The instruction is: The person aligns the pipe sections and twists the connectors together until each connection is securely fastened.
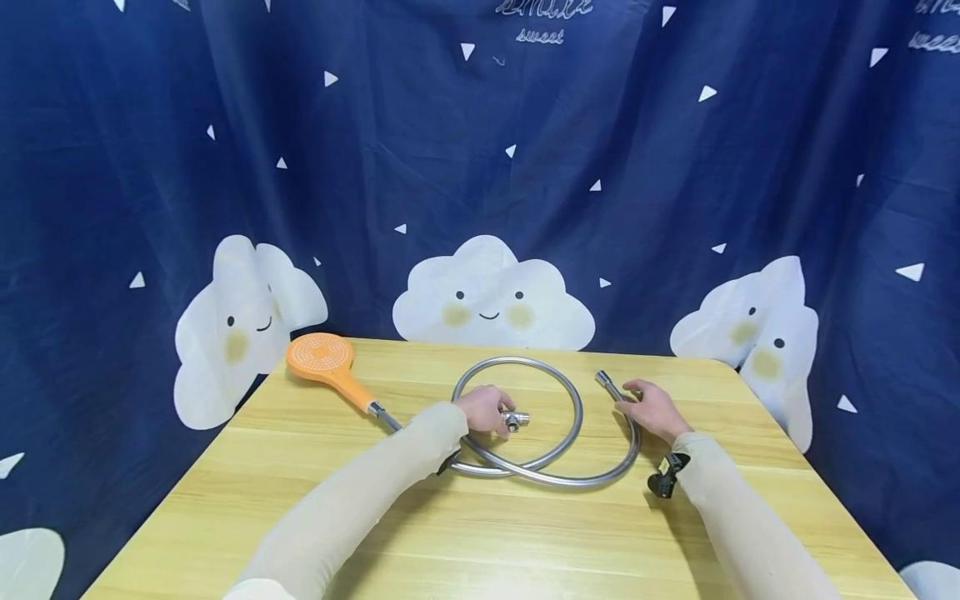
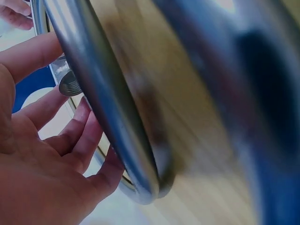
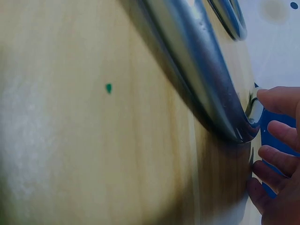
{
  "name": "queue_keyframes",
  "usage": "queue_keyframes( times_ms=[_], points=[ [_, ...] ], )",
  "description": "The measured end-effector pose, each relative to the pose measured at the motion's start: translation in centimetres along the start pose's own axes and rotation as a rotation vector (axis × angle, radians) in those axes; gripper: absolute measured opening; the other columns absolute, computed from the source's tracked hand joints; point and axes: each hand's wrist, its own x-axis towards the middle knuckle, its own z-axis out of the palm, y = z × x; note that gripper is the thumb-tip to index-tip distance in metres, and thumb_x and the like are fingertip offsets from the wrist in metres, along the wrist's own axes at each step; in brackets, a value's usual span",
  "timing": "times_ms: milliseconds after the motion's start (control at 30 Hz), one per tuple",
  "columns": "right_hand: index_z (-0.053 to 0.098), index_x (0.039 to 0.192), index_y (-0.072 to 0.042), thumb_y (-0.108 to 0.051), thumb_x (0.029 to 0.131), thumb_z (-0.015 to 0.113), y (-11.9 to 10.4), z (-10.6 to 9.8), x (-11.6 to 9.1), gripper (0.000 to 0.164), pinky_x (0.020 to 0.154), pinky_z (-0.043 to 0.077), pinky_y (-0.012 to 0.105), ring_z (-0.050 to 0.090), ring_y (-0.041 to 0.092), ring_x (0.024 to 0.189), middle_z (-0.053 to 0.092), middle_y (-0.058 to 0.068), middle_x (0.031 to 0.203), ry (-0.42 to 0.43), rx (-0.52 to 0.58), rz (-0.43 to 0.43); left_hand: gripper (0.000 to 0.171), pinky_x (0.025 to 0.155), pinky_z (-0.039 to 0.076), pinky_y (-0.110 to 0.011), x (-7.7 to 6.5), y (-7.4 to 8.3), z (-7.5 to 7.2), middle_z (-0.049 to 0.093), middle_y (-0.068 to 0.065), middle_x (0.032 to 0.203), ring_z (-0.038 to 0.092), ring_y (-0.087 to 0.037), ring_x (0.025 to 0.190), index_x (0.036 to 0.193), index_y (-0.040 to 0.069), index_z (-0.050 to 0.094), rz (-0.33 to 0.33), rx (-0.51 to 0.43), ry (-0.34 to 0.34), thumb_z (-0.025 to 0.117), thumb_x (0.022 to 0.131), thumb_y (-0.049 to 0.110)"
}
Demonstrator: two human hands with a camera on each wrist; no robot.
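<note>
A small chrome T-shaped pipe fitting [image 1: 514, 420] lies inside the loop of a silver shower hose [image 1: 577, 417]. My left hand [image 1: 486, 409] pinches the fitting between thumb and index finger. In the left wrist view, the threaded mouth of the fitting [image 2: 71, 84] shows behind the hose [image 2: 101, 89], the other fingers spread and bent below. My right hand [image 1: 654, 411] is beside the hose's free end nut [image 1: 602, 377], fingers spread. Its thumb [image 3: 276, 101] is close to the hose [image 3: 201, 70] in the right wrist view; contact is unclear.
An orange shower head [image 1: 321, 353] lies at the table's back left, joined to the hose's other end. The wooden table [image 1: 495, 542] meets a dark blue curtain [image 1: 495, 183] with cloud prints behind. A small green mark [image 3: 108, 88] shows on the tabletop.
</note>
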Motion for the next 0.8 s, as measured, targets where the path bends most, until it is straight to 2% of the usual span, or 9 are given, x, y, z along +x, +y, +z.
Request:
queue_keyframes(
  times_ms=[167, 300, 533, 800],
  points=[
    [0.051, 0.138, 0.010, -0.020, 0.094, 0.068, 0.04, -0.08, -0.17, 0.056, 0.107, 0.042, 0.058, 0.050, 0.051, 0.126, 0.054, 0.035, 0.137, 0.000, -0.002, -0.009, 0.054, 0.107, 0.047, -0.039, -0.28, -0.34, 0.06, 0.069, -0.010, 0.126, 0.061, -0.025, 0.120, 0.126, 0.011, 0.069, -0.002, -0.088, 0.009, 0.086, 0.076, 0.017],
    [0.051, 0.137, 0.010, -0.020, 0.094, 0.068, 0.10, -0.17, -0.26, 0.056, 0.107, 0.042, 0.058, 0.050, 0.051, 0.126, 0.053, 0.035, 0.137, 0.001, -0.005, -0.011, 0.052, 0.105, 0.047, -0.039, -0.08, -0.66, 0.34, 0.071, -0.006, 0.120, 0.062, -0.022, 0.114, 0.123, 0.011, 0.070, -0.011, -0.122, 0.022, 0.087, 0.074, 0.016],
    [0.052, 0.137, 0.010, -0.021, 0.093, 0.068, 0.56, 0.11, -0.10, 0.056, 0.105, 0.043, 0.058, 0.051, 0.051, 0.126, 0.054, 0.034, 0.136, -0.004, -0.017, -0.001, 0.045, 0.105, 0.046, -0.039, 0.40, -1.01, 0.73, 0.073, -0.001, 0.117, 0.062, -0.020, 0.112, 0.116, 0.013, 0.074, -0.008, -0.116, 0.039, 0.088, 0.073, 0.017],
    [0.053, 0.136, 0.009, -0.021, 0.091, 0.069, 0.77, 0.29, 0.25, 0.057, 0.105, 0.043, 0.058, 0.053, 0.050, 0.124, 0.056, 0.034, 0.134, 0.003, -0.029, -0.003, 0.043, 0.107, 0.044, -0.041, 0.17, -0.62, 0.56, 0.073, 0.000, 0.120, 0.060, -0.023, 0.118, 0.116, 0.014, 0.075, -0.030, -0.116, 0.041, 0.087, 0.075, 0.020]
  ],
)
